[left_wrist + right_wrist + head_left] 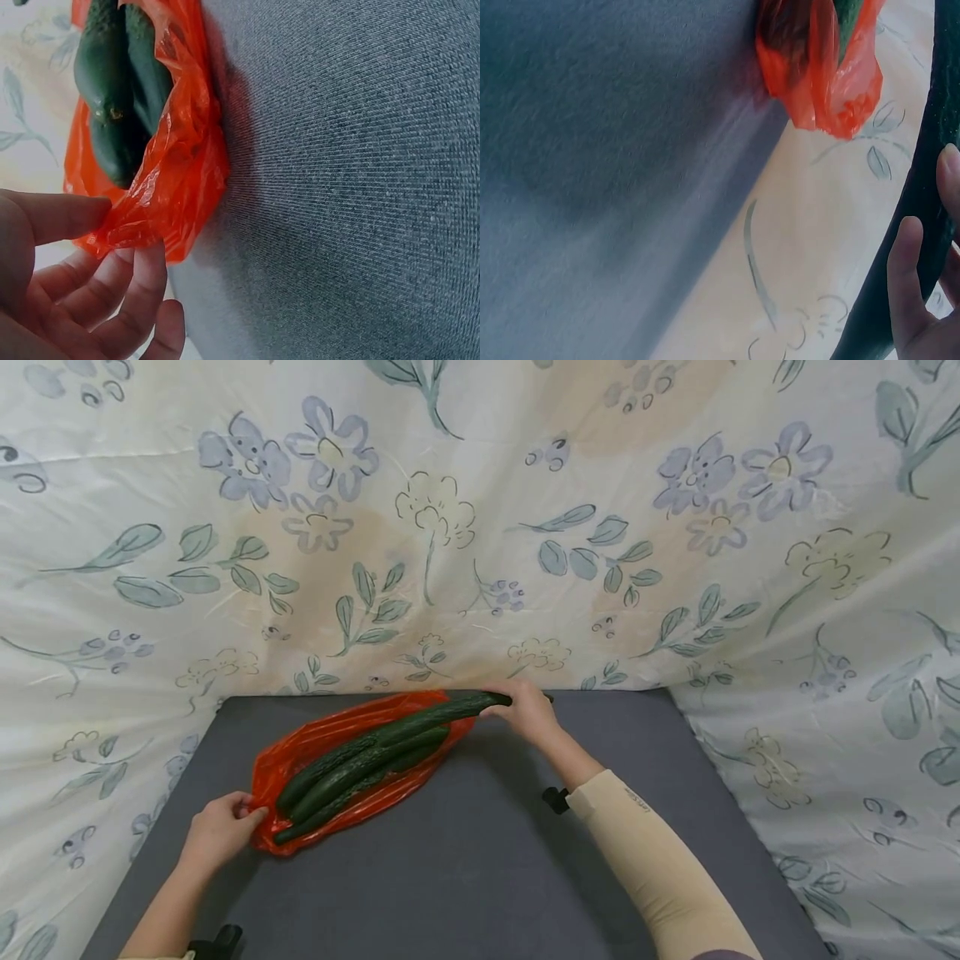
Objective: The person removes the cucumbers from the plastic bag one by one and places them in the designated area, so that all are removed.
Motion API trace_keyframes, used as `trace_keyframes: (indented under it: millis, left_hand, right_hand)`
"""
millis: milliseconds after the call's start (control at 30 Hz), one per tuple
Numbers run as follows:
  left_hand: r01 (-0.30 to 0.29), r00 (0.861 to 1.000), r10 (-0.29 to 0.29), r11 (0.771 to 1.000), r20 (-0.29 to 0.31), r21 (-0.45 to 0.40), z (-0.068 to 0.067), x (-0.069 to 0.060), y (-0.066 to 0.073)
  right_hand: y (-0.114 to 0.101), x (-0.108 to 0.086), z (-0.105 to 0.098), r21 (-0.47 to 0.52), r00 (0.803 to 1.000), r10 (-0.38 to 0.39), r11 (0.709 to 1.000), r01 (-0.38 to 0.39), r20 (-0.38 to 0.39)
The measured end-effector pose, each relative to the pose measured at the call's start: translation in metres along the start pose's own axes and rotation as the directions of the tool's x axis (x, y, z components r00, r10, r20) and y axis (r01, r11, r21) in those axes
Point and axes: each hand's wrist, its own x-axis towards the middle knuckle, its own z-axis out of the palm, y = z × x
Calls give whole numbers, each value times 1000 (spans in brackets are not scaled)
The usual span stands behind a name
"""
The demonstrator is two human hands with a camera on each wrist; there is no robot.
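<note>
An opened red plastic bag (322, 739) lies on the left of the table with several dark green cucumbers (367, 777) in it. My left hand (219, 831) pinches the bag's near left end between thumb and fingers, which the left wrist view shows closely around the crinkled plastic (161, 195). Over the bag's far right end, my right hand (531, 714) grips one long cucumber (450, 708) near its right end. That cucumber slants above the others, its left part over the bag. In the right wrist view thumb and fingers wrap the cucumber (922, 187), apart from the bag.
A dark grey cloth covers the table (465, 868). Behind it and at both sides hangs a pale floral curtain (480, 568), close to the table's back edge. A black wrist mount (555, 800) sticks out beside the right sleeve (652, 852).
</note>
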Motion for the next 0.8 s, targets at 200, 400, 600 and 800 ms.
trace_keyframes:
  millis: [200, 400, 600, 800]
  left_hand:
    - [-1, 1000, 1, 1000, 5, 0, 0, 0, -1]
    - [-6, 1000, 6, 1000, -3, 5, -2, -1, 2]
    - [-3, 1000, 3, 1000, -8, 2, -1, -2, 3]
    - [7, 1000, -7, 1000, -9, -6, 1, -3, 4]
  right_hand:
    - [7, -3, -10, 2, 999, 51, 999, -51, 6]
    - [20, -3, -16, 28, 999, 50, 998, -50, -11]
    - [33, -5, -24, 43, 998, 45, 998, -43, -39]
    - [44, -8, -33, 78, 998, 43, 996, -39, -45]
